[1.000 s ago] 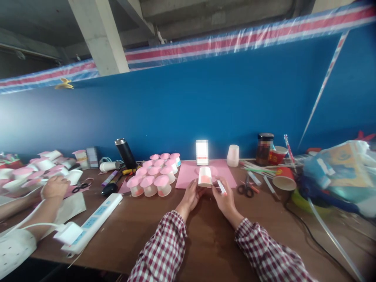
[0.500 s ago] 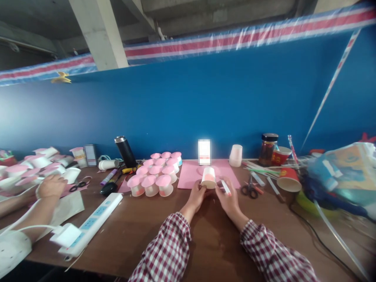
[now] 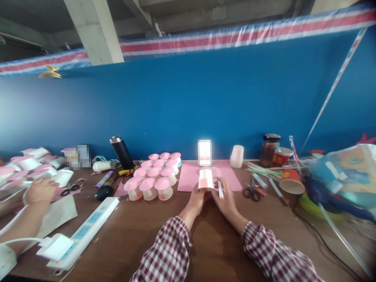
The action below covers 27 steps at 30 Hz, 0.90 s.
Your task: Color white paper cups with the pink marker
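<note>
Paper cup point(image 3: 206, 178) judged part-worked, between a topped group and a plain stack

Over the near middle of the counter point(image 3: 216, 243), the left hand point(image 3: 196, 200) pinches the cup by its lower left edge. At the cup's right side, the right hand point(image 3: 227, 199) grips a marker point(image 3: 220, 189) between thumb and fingers; whether it also touches the cup cannot be told. One pinkish-orange patch point(image 3: 203, 183) shows on the white wall, while the upper end appears uncovered. To the left, about a dozen topped cups point(image 3: 154, 172) stand in close rows under pink discs point(image 3: 163, 182), the nearest bearing similar patches: presumably the completed portion. Scissors point(image 3: 252, 194) lie to the right. Beyond the held cup is a pink sheet point(image 3: 186, 178); at its far right, before the blue partition point(image 3: 176, 102), stands a stack of plain cups point(image 3: 236, 156), apparently the untouched remainder.
</note>
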Motion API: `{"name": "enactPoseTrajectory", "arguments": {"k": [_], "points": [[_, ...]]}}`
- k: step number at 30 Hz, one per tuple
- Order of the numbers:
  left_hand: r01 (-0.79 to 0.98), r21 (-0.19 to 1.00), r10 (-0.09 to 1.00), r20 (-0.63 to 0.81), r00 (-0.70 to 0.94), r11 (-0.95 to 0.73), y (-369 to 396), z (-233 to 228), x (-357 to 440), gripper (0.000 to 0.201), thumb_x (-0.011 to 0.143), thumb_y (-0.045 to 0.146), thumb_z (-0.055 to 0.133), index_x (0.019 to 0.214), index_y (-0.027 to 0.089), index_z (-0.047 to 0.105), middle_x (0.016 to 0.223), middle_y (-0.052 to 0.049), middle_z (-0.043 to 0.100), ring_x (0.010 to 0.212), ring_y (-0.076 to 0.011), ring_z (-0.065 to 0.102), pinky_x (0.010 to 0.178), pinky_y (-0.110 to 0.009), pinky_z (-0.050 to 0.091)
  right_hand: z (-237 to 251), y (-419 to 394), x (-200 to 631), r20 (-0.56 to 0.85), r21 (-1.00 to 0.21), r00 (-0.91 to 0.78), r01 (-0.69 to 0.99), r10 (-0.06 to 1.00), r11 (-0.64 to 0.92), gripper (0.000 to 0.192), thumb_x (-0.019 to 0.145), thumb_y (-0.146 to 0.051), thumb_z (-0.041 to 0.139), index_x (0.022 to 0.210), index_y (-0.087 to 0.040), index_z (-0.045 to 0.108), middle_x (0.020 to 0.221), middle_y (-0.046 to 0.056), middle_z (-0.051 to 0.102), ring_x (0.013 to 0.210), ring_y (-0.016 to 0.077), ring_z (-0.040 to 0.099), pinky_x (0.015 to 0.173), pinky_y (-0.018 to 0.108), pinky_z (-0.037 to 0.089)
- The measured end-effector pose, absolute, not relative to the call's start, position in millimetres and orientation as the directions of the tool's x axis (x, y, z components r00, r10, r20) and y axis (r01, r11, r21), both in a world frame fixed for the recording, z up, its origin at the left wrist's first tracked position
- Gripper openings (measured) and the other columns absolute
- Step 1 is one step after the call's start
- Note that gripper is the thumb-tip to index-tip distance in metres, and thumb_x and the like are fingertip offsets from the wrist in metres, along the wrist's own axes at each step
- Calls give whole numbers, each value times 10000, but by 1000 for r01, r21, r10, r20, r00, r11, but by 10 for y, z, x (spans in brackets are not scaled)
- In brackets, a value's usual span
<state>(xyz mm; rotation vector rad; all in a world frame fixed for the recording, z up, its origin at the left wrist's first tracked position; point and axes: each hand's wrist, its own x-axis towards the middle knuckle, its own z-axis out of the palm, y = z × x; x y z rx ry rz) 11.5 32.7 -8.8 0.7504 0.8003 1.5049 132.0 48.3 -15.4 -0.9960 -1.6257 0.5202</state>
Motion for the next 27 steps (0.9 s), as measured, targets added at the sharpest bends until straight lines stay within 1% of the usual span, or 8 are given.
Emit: {"name": "enactPoseTrajectory", "arguments": {"k": [4,9,13,16,18,21,24,27], "points": [[-545,837,999,35,-39,-51,298,-32,127,284,718,203,692,995,147,664,978,-120,714,982,-280,656,921,-453,490,-135,506,1330,552,-783,-41,320,833,534,416,768,-261,589,1174,-203,518,989,80,678,818,229,679,710,379,568],[-500,866,998,35,57,-2,205,106,137,369,734,301,720,1069,152,676,1060,-154,708,1023,-314,649,916,-479,486,-113,503,1358,543,-800,-18,292,840,523,436,749,-212,575,1180,-214,505,1007,83,664,813,222,672,691,374,579],[-512,858,998,-4,63,36,205,134,112,367,736,316,720,1054,136,681,1075,-167,703,1043,-320,641,912,-464,490,-120,483,1367,489,-854,-48,180,871,489,456,775,-287,636,1201,-218,487,1030,88,647,845,227,672,728,396,589],[-540,841,999,-47,3,41,263,72,80,326,740,314,710,1012,138,674,1012,-141,715,986,-275,657,883,-413,508,-115,465,1375,452,-887,-83,65,888,458,486,787,-388,673,1207,-223,491,1062,91,632,898,229,666,772,397,586],[-551,832,996,-93,-18,68,296,28,66,271,732,304,712,947,144,674,936,-114,719,870,-224,669,824,-368,525,-112,467,1384,419,-907,-68,19,906,421,455,820,-442,639,1196,-223,506,1063,91,630,921,227,662,797,398,580],[-548,826,990,-139,27,131,292,13,75,247,676,262,753,872,131,679,823,-86,701,678,-155,629,690,-308,525,-117,497,1402,349,-936,-24,-49,937,348,463,847,-516,593,1194,-220,517,1086,97,631,981,238,654,838,408,567],[-530,827,982,-147,115,186,239,56,109,367,616,262,806,934,128,682,805,-80,681,618,-134,595,594,-278,497,-129,531,1419,294,-952,-4,-94,956,292,503,825,-555,613,1189,-217,536,1132,102,637,1033,253,640,892,422,541],[-504,835,972,-142,189,220,193,101,129,490,605,322,834,1033,152,667,822,-68,663,606,-122,581,568,-266,480,-134,535,1425,265,-954,-30,-152,964,258,513,822,-559,621,1197,-216,547,1168,104,640,1080,269,619,929,435,516]]}}
